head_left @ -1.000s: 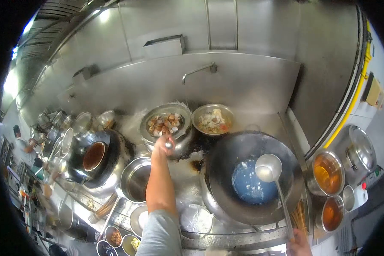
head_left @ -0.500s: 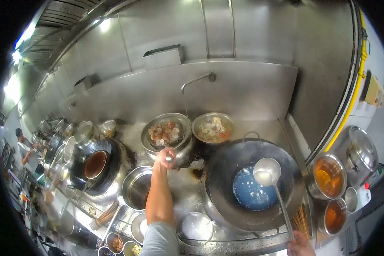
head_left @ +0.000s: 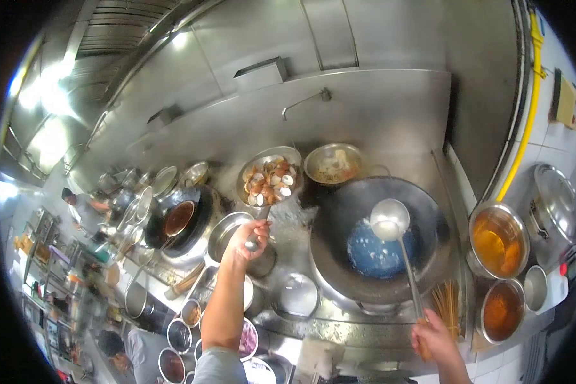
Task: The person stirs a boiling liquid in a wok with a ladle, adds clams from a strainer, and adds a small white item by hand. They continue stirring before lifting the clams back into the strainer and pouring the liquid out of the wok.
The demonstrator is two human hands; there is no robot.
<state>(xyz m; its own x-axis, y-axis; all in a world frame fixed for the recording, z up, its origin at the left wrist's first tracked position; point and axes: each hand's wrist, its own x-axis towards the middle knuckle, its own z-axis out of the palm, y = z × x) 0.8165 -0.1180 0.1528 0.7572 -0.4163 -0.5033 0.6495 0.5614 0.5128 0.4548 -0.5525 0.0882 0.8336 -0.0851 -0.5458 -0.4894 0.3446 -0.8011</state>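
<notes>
My left hand [head_left: 251, 240] is closed around the handle of a round metal strainer [head_left: 295, 157], held beyond it towards the back of the stove. Brown and white pieces that look like clams [head_left: 270, 182] fill it. Lower right, my right hand [head_left: 432, 336] grips the wooden end of a long-handled ladle [head_left: 390, 219]. The ladle's bowl hangs over the large dark wok [head_left: 329, 240], with some pale content in it. At the wok's bottom lies bluish-looking liquid [head_left: 374, 259] with whitish patches.
A metal bowl of pale food [head_left: 333, 165] stands behind the wok, below a wall faucet [head_left: 307, 102]. Pots of orange liquid [head_left: 496, 237] and reddish-orange content [head_left: 502, 310] stand right, near a bamboo brush [head_left: 447, 304]. Another wok [head_left: 198, 224] sits left; a person [head_left: 83, 208] stands beyond.
My left hand has moved the strainer, which was over a pot at the back, and its contents show more clearly. My right hand and ladle sit higher in view. The camera view has shifted.
</notes>
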